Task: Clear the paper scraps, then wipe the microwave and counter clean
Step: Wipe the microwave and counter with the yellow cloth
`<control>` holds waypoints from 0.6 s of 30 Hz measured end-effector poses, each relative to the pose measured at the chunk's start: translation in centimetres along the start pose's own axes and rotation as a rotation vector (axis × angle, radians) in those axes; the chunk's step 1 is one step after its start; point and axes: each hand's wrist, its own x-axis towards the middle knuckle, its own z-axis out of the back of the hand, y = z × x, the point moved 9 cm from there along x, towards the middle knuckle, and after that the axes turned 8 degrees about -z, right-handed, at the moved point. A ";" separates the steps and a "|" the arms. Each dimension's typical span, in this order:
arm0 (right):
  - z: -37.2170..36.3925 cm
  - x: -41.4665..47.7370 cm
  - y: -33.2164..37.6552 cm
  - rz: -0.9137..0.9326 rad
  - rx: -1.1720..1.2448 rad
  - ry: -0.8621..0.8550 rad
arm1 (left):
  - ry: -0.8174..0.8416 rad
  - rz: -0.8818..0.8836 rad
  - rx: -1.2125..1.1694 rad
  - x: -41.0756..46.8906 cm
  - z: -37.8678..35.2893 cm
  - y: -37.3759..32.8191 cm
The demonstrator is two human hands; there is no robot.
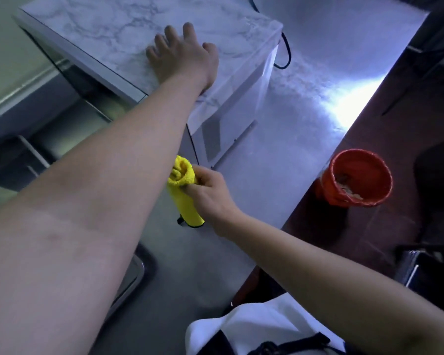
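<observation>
The yellow cloth (pixel 183 190) is bunched in the right hand (pixel 210 198), fingers pinching it, low beside the microwave (pixel 113 34). The left hand (pixel 182 57) lies spread flat on top (steadying, probably). The wiping step is starting; next, press the cloth to the microwave or the surface (pixel 280 162).

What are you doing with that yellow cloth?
A person is cleaning. The left hand rests flat on top of the microwave, fingers spread. The right hand grips a bunched yellow cloth just above the counter, beside the microwave's front. An orange bucket stands past the counter's edge with some scraps inside.
</observation>
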 end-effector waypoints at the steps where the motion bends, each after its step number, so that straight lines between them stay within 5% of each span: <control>1: 0.0 -0.3 -0.5 -0.018 0.005 0.029 | 0.004 -0.002 -0.005 -0.1 0.1 0.0; 9: 10.5 -3.4 -6.4 -0.338 0.298 -0.256 | 0.029 0.012 -0.035 -0.3 0.3 -0.1; 14: 16.7 -3.6 -4.3 -0.265 0.204 -0.368 | 0.020 0.007 -0.038 -0.1 0.1 -0.1; 18: 20.1 -1.6 -0.8 -0.238 0.299 -0.291 | 0.009 0.003 -0.060 -0.1 0.2 0.2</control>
